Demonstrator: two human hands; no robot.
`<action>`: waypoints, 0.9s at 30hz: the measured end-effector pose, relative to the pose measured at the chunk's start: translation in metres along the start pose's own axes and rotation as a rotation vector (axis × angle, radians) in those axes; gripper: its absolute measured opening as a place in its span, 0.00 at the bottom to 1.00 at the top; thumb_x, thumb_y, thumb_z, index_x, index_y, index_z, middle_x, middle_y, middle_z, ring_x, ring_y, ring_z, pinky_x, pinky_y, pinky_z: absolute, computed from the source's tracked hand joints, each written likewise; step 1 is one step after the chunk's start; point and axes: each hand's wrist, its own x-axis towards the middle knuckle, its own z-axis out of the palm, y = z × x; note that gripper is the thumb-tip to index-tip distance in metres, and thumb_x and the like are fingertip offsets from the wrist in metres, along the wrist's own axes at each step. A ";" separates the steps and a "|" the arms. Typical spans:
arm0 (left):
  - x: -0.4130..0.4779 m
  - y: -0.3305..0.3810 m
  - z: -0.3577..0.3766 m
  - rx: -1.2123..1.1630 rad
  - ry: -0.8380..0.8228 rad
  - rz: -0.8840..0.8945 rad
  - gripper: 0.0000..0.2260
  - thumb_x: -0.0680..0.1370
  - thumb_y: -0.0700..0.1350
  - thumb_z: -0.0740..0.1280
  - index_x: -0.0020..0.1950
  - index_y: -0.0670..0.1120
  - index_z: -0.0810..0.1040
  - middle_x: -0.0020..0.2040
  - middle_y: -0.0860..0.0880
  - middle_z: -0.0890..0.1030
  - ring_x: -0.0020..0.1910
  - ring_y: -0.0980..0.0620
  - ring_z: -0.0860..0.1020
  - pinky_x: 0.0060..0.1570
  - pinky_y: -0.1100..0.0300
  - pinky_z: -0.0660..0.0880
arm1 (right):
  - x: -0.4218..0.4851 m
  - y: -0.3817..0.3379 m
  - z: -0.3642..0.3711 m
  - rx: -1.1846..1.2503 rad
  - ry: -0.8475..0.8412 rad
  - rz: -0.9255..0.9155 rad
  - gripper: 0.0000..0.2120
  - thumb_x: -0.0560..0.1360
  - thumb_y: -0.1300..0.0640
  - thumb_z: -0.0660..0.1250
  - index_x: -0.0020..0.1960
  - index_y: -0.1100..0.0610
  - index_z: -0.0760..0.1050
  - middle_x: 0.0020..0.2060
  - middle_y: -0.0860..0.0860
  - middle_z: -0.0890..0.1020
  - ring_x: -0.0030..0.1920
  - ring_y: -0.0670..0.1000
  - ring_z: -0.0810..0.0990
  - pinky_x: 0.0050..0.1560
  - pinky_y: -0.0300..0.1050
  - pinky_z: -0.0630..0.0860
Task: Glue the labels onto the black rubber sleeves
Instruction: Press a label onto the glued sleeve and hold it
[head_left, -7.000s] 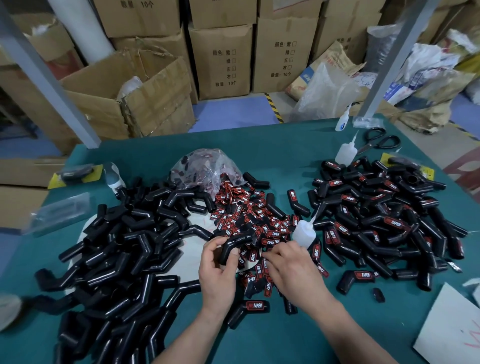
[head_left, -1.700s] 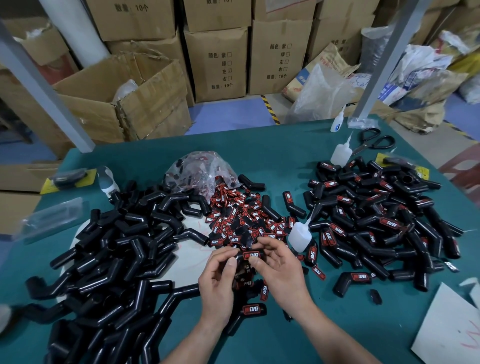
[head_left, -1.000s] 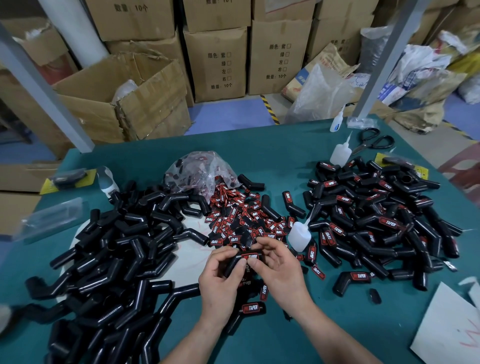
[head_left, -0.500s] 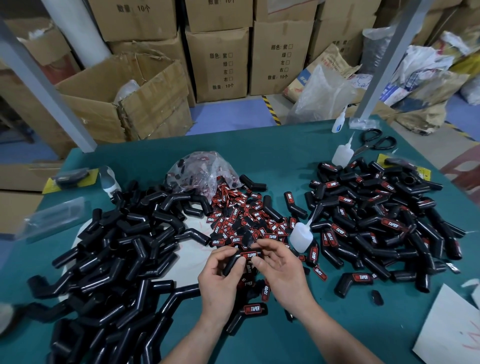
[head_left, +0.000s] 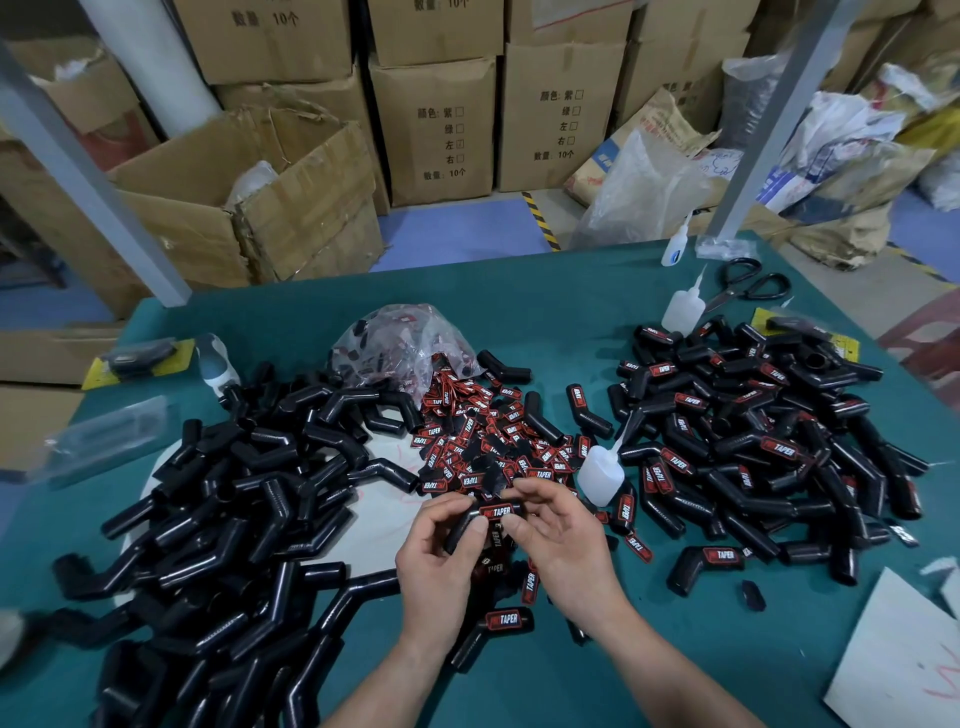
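Clear plastic bag (head_left: 395, 332) holds labels (head_left: 457, 400), more spilled beside.

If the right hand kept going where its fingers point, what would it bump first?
The sleeve, which the right hand is pinching at its labelled end. Beyond that it would probably meet the left hand, which holds the sleeve's other end, though depth is unclear.

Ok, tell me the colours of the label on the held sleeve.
The label is black, red and white; head view.
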 end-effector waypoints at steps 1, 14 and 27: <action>0.000 0.000 0.001 0.001 0.000 -0.015 0.11 0.71 0.52 0.76 0.52 0.54 0.84 0.54 0.50 0.84 0.56 0.51 0.82 0.58 0.63 0.77 | 0.000 0.000 0.000 -0.003 -0.002 0.001 0.17 0.74 0.71 0.72 0.58 0.56 0.78 0.52 0.50 0.85 0.56 0.48 0.83 0.58 0.39 0.77; 0.003 -0.001 -0.002 -0.019 -0.040 -0.184 0.14 0.70 0.47 0.81 0.54 0.58 0.87 0.51 0.49 0.88 0.50 0.52 0.86 0.51 0.63 0.81 | -0.001 -0.002 0.000 -0.006 -0.020 0.004 0.16 0.74 0.71 0.71 0.59 0.58 0.78 0.53 0.50 0.85 0.56 0.47 0.83 0.57 0.38 0.77; 0.003 -0.003 -0.001 0.005 -0.014 -0.155 0.14 0.69 0.47 0.78 0.53 0.58 0.87 0.50 0.50 0.88 0.50 0.53 0.86 0.50 0.65 0.80 | -0.002 -0.001 -0.001 0.019 -0.018 0.010 0.15 0.74 0.70 0.72 0.59 0.58 0.78 0.54 0.53 0.85 0.58 0.50 0.82 0.58 0.40 0.77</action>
